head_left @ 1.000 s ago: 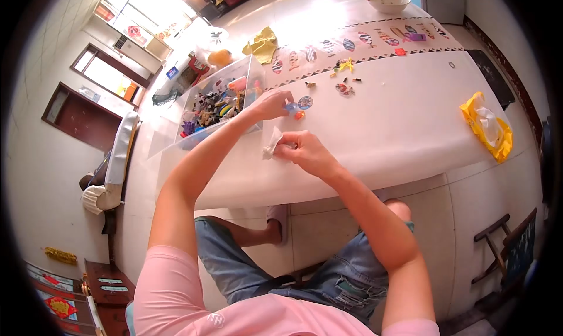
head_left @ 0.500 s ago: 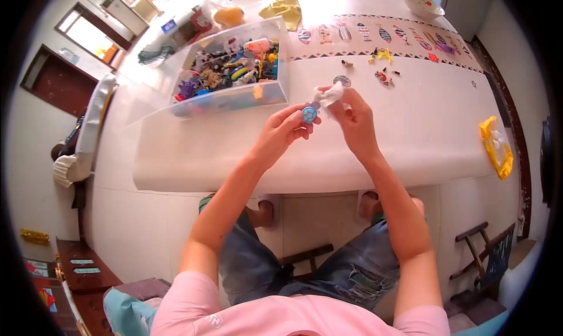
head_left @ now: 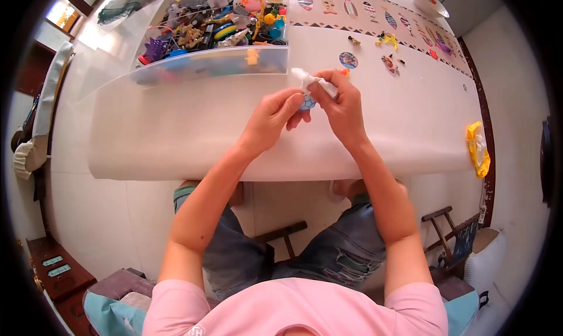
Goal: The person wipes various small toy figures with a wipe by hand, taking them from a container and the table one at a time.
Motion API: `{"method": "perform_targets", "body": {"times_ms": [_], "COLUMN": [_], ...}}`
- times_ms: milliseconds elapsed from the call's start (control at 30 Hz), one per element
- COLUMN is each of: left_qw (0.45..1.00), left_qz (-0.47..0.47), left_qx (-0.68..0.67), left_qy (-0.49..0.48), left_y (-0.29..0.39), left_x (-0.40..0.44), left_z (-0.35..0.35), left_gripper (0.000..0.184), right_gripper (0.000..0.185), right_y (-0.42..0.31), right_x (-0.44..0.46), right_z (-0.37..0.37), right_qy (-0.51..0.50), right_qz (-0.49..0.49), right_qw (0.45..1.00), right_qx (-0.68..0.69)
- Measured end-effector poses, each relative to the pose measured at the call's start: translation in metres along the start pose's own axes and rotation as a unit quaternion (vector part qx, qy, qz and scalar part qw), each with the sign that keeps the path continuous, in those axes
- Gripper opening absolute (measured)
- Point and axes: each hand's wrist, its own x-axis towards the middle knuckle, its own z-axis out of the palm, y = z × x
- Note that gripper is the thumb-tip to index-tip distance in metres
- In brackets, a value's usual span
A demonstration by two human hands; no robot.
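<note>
Over the table, my left hand [head_left: 267,120] pinches a small light-blue toy [head_left: 307,104] with a shell-like pattern. A crumpled white wipe [head_left: 304,80] is closed in the fingers of my right hand [head_left: 346,108], which presses it against the upper part of the toy. My fingers and the wipe hide much of the toy. Just beyond my right hand lie a round picture disc [head_left: 348,60] and a small orange-red piece [head_left: 344,73], partly covered by the fingers.
A clear plastic bin [head_left: 205,68] full of mixed small toys stands at the back left. Small loose toys [head_left: 387,40] lie near the fish-patterned strip [head_left: 352,10]. At the table's right edge is a yellow packet [head_left: 477,151]. A bowl [head_left: 430,2] sits at the far right.
My right hand has brought the wipe onto the blue toy, which showed plainly before. My view has tilted downward, so the bin and table appear higher.
</note>
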Motion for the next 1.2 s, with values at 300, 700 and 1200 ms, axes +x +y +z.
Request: {"method": "perform_targets", "body": {"times_ms": [300, 700, 1200], "left_qw": [0.992, 0.834, 0.985], "left_qz": [0.088, 0.352, -0.027], "left_qx": [0.048, 0.411, -0.167], "left_qy": [0.077, 0.106, 0.026], "left_y": [0.002, 0.001, 0.004], "left_x": [0.015, 0.025, 0.016], "left_z": [0.003, 0.011, -0.005], "left_gripper": [0.016, 0.020, 0.017], "right_gripper": [0.019, 0.010, 0.018], "right_y": [0.003, 0.015, 0.015], "right_x": [0.006, 0.005, 0.009], "right_z": [-0.007, -0.009, -0.008], "right_qy": [-0.015, 0.030, -0.023], "right_qz": [0.036, 0.150, 0.064], "right_qw": [0.993, 0.929, 0.959], "right_qx": [0.114, 0.337, 0.276]}}
